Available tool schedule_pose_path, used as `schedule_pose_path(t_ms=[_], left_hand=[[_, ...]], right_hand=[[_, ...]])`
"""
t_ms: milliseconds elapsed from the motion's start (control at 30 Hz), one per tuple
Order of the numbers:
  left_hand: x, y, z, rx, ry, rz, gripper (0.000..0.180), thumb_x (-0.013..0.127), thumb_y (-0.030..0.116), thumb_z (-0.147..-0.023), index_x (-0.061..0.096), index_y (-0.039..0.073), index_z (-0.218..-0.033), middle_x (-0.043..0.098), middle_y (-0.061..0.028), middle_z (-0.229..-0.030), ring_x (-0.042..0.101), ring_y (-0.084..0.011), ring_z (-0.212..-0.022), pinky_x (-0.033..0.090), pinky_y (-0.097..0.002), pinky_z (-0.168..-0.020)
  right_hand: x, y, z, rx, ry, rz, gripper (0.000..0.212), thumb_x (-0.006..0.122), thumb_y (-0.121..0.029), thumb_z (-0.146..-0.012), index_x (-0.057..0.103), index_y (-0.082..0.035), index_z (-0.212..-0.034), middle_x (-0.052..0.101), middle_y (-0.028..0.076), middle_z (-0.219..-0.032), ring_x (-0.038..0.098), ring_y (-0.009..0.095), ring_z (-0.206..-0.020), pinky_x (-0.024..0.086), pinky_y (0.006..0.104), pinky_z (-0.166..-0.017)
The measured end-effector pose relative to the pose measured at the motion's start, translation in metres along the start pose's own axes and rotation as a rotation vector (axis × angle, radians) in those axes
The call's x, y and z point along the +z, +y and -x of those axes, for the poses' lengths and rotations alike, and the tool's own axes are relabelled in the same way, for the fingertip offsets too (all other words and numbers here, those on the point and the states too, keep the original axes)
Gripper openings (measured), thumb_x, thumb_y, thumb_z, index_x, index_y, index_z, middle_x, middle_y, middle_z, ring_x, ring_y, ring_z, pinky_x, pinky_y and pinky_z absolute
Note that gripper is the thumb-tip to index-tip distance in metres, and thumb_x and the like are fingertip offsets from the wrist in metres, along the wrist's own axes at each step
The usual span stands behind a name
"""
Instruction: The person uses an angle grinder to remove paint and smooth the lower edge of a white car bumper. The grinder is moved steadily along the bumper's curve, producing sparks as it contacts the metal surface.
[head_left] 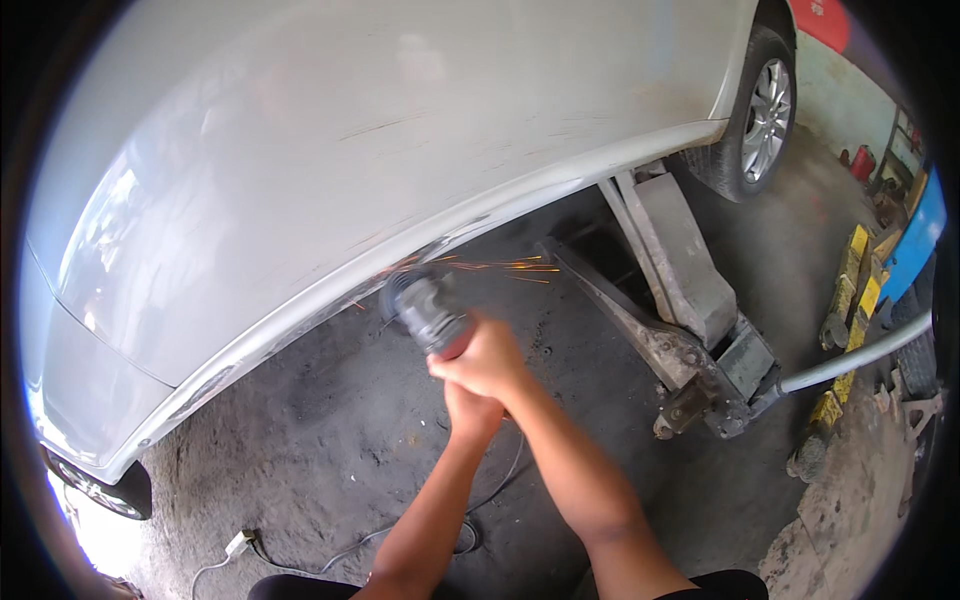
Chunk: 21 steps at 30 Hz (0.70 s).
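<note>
An angle grinder, somewhat blurred, is gripped in both my hands. My right hand is closed round its body, and my left hand is closed lower down at the rear end, partly covered by the right. The dark disc end meets the lower sill of a silver-white car. Orange sparks fly off to the right from there. Bare, scraped patches show along the sill, and scratches mark the door panel above.
A floor jack stands under the sill at right, its grey handle reaching right. Yellow bars lie beyond it. A cable with a pale plug connector runs over the dark floor near my legs. The car's wheel is at upper right.
</note>
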<state>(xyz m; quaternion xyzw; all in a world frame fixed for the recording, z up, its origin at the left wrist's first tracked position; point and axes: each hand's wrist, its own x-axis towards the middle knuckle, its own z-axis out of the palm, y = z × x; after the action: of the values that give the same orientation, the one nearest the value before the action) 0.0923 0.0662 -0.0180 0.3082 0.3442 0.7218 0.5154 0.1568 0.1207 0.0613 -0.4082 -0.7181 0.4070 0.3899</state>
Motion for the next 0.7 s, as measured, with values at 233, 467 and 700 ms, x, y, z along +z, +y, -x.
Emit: schedule_pose_path(t_ms=[233, 467, 700], left_hand=[[0.011, 0.022, 0.006, 0.135, -0.026, -0.738, 0.06, 0.076, 0.01, -0.095, 0.046, 0.004, -0.147, 0.059, -0.0109, -0.141, 0.059, -0.0207, -0.129, 0.052, -0.0381, -0.103], [0.026, 0.003, -0.004, 0.294, -0.038, -0.593, 0.069, 0.084, 0.005, -0.085, 0.047, 0.004, -0.143, 0.068, -0.0128, -0.117, 0.072, -0.0223, -0.095, 0.06, -0.0376, -0.068], [0.068, 0.04, 0.002, -0.05, -0.165, -0.528, 0.055, 0.085, 0.006, -0.085, 0.055, 0.002, -0.131, 0.068, -0.0094, -0.105, 0.068, -0.0176, -0.081, 0.053, -0.0351, -0.06]], right_hand=[[0.006, 0.006, 0.001, -0.033, 0.155, -0.117, 0.06, 0.091, -0.036, -0.065, 0.071, -0.001, -0.109, 0.078, 0.021, -0.095, 0.077, 0.041, -0.089, 0.062, 0.0474, -0.081], [-0.027, -0.01, 0.006, 0.021, 0.168, -0.024, 0.053, 0.093, -0.025, -0.068, 0.072, 0.002, -0.108, 0.079, 0.021, -0.096, 0.079, 0.035, -0.09, 0.061, 0.0428, -0.084], [-0.049, -0.028, 0.006, 0.11, 0.273, 0.105, 0.058, 0.09, -0.034, -0.068, 0.069, 0.004, -0.106, 0.077, 0.025, -0.093, 0.077, 0.042, -0.089, 0.062, 0.0477, -0.08]])
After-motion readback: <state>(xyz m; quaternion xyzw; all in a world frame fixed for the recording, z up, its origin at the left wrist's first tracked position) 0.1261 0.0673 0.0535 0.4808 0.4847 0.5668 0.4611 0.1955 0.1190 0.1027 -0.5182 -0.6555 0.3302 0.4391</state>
